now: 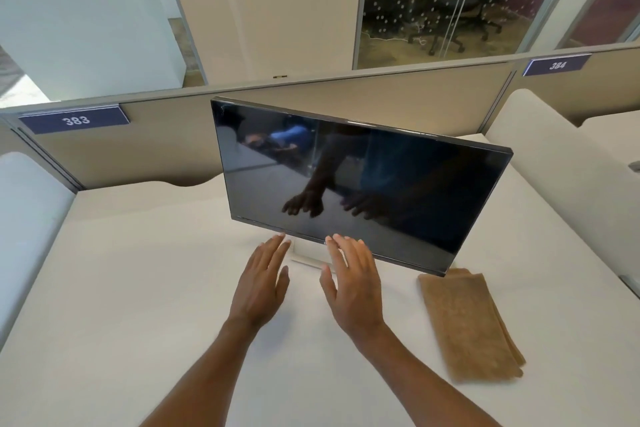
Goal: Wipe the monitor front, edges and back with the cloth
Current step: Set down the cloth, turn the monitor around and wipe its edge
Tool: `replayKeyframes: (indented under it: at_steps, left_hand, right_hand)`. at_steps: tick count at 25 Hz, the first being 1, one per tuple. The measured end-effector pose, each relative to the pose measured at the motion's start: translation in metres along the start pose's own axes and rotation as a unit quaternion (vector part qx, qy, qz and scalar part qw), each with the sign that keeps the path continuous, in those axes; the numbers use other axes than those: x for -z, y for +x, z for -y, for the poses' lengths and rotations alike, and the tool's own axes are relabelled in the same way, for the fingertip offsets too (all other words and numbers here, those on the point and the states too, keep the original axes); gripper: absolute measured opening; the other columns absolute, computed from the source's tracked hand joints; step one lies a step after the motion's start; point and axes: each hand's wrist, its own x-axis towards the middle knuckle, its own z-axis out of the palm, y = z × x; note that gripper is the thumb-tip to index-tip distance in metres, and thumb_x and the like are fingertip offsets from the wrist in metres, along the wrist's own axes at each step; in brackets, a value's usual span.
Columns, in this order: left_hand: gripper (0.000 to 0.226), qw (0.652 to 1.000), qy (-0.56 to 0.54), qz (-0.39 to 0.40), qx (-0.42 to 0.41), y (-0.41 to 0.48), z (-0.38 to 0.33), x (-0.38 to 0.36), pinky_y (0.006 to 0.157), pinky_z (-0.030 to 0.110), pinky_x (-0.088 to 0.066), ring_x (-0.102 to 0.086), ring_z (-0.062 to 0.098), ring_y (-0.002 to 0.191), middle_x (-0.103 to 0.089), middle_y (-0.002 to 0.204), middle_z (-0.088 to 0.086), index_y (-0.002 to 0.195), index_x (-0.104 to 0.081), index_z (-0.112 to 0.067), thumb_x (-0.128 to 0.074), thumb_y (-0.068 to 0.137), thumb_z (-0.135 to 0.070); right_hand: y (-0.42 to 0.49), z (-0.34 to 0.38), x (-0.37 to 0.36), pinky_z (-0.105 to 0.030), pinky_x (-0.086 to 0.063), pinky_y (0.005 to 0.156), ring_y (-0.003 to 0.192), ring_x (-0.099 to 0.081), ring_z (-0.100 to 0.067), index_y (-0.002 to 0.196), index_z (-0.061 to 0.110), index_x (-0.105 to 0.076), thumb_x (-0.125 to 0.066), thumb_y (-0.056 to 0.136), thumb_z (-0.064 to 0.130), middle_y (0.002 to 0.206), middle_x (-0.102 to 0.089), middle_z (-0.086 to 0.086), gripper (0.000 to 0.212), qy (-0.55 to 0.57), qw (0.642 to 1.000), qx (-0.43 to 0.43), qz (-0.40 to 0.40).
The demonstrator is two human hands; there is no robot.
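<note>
Monitor (363,184): one flat black screen, switched off, on a pale stand (307,255). Stands mid-table, turned at an angle, its right end nearer the viewer. The glass reflects both hands and forearms.

Cloth (471,326): one tan cloth, folded into a long strip. Lies flat on the table, at the monitor's lower right corner; its far end reaches just under that corner. Neither hand touches it.

Left hand (259,284): palm down, fingers straight and slightly apart, holding nothing. Fingertips lie near the monitor's bottom edge, left of the stand. Contact with the monitor cannot be told.

Right hand (353,284): palm down, fingers straight and spread, thumb out to the left, holding nothing. Fingertips overlap the bottom bezel in this view; contact cannot be told. It is well apart from the cloth.

Table (138,288): white top, carrying monitor and cloth.

Partition (166,149): beige panel behind the table, with a grey top rail. It bears two blue labels, "383" (74,120) at left and "384" (556,65) at right.

Planter (79,21): large white box beyond the partition, upper left, with plants at the top.

Glass wall (433,0): dotted pattern, upper right; black office chairs (450,21) show behind it.
</note>
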Motion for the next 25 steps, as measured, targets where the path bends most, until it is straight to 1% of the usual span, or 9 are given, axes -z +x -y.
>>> replayKeyframes:
  at_steps: [4,7,10,13,16,18,21,23,25]
  left_hand:
    - [0.053,0.996,0.002,-0.08,-0.046,0.052,-0.024,0.048,0.131,0.044,-0.021,-0.028,0.021,0.158,-0.031,0.17,0.005,0.16,-0.036,-0.014,-0.042,0.108,-0.025]
    - [0.055,0.992,0.017,-0.115,-0.054,0.096,-0.044,0.082,0.131,0.046,-0.018,-0.024,0.022,0.16,-0.027,0.171,0.008,0.162,-0.031,-0.014,-0.038,0.109,-0.028]
    - [0.059,0.988,0.023,-0.139,-0.064,0.138,-0.063,0.115,0.132,0.048,-0.016,-0.015,0.023,0.162,-0.022,0.173,0.008,0.164,-0.027,-0.012,-0.043,0.109,-0.026]
    - [0.062,0.988,0.03,-0.143,-0.051,0.166,-0.079,0.136,0.132,0.047,-0.008,-0.004,0.02,0.163,-0.015,0.175,0.007,0.167,-0.019,-0.014,-0.041,0.111,-0.03]
    - [0.063,0.992,0.046,-0.114,-0.035,0.181,-0.083,0.143,0.132,0.047,-0.003,0.004,0.021,0.163,-0.005,0.177,0.004,0.168,-0.012,-0.019,-0.032,0.113,-0.039]
    - [0.062,0.995,0.039,-0.088,-0.014,0.187,-0.083,0.144,0.132,0.048,-0.003,0.008,0.022,0.163,-0.002,0.177,0.004,0.169,-0.011,-0.022,-0.027,0.113,-0.043]
    - [0.061,0.998,0.012,-0.066,0.018,0.191,-0.083,0.142,0.132,0.049,-0.009,0.007,0.026,0.163,-0.006,0.177,0.008,0.167,-0.02,-0.021,-0.026,0.113,-0.046]
    - [0.059,0.997,-0.014,-0.07,0.028,0.191,-0.083,0.14,0.131,0.046,-0.016,0.006,0.024,0.163,-0.011,0.176,0.007,0.166,-0.026,-0.021,-0.028,0.113,-0.046]
    - [0.055,0.995,-0.046,-0.083,0.037,0.193,-0.084,0.139,0.127,0.045,-0.024,0.004,0.022,0.163,-0.017,0.175,0.006,0.163,-0.034,-0.02,-0.031,0.113,-0.044]
  right_hand:
    - [0.054,0.014,0.037,-0.049,-0.031,0.127,0.147,-0.046,-0.028,0.155,0.012,-0.048,-0.051,0.108,0.037,0.158,-0.051,-0.011,0.054,-0.054,0.996,0.045,-0.047]
    - [0.091,0.02,0.065,-0.051,-0.027,0.129,0.152,-0.04,-0.031,0.158,0.012,-0.042,-0.046,0.109,0.04,0.163,-0.043,-0.013,0.057,-0.088,0.991,0.042,-0.088]
    - [0.129,0.018,0.095,-0.052,-0.023,0.129,0.154,-0.034,-0.032,0.162,0.012,-0.035,-0.043,0.109,0.044,0.167,-0.036,-0.015,0.062,-0.116,0.987,0.031,-0.109]
    - [0.156,0.013,0.115,-0.054,-0.022,0.129,0.155,-0.031,-0.034,0.162,0.011,-0.031,-0.044,0.107,0.049,0.168,-0.031,-0.016,0.068,-0.144,0.984,0.007,-0.101]
    - [0.17,0.005,0.123,-0.056,-0.018,0.13,0.157,-0.027,-0.035,0.164,0.011,-0.027,-0.043,0.106,0.054,0.169,-0.028,-0.017,0.073,-0.18,0.982,-0.015,-0.061]
    - [0.173,-0.001,0.124,-0.057,-0.018,0.13,0.157,-0.027,-0.035,0.164,0.013,-0.026,-0.043,0.106,0.057,0.168,-0.029,-0.018,0.075,-0.2,0.979,-0.028,-0.035]
    - [0.174,-0.009,0.122,-0.057,-0.024,0.127,0.151,-0.038,-0.035,0.161,0.014,-0.033,-0.05,0.105,0.056,0.16,-0.043,-0.017,0.073,-0.217,0.976,-0.031,-0.02]
    - [0.174,-0.013,0.12,-0.056,-0.029,0.126,0.142,-0.046,-0.035,0.159,0.016,-0.037,-0.058,0.102,0.054,0.15,-0.051,-0.016,0.072,-0.229,0.973,-0.023,-0.024]
    - [0.174,-0.015,0.117,-0.054,-0.031,0.124,0.136,-0.05,-0.035,0.158,0.016,-0.038,-0.065,0.099,0.052,0.141,-0.054,-0.015,0.073,-0.232,0.972,-0.018,-0.033]
